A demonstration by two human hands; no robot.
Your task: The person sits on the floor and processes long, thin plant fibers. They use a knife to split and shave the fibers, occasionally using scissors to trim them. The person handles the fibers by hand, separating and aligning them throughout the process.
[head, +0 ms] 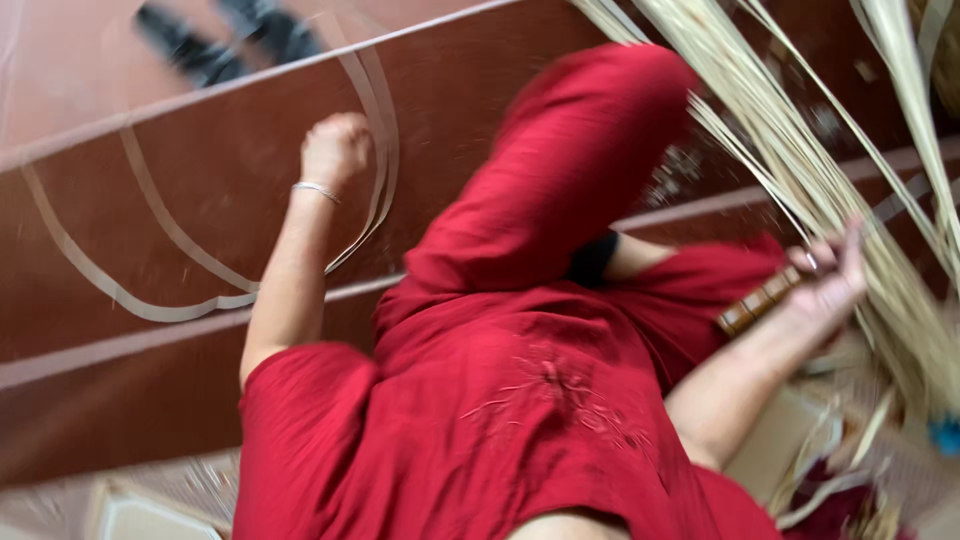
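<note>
A blurred view from above is given, tilted so that the floor runs slantwise across the picture. The left hand is seen stretched out over the reddish-brown floor, closed into a loose fist on a thin pale strip, which curves down from the hand toward the knee; a thin silver bangle is worn at that wrist. More pale strips are laid in long loops on the floor below and to the left of that hand. The right hand is held at the right edge, its fingers spread and pressed into a thick bundle of straw-coloured strands that fans from the top of the picture down past the hand; whether the bundle is fully gripped cannot be told through the blur. A brown segmented bracelet is worn at the right wrist. Red clothing fills the middle, with one knee raised between the two hands. A pair of dark sandals is seen on the floor at the top left, well apart from both hands.
</note>
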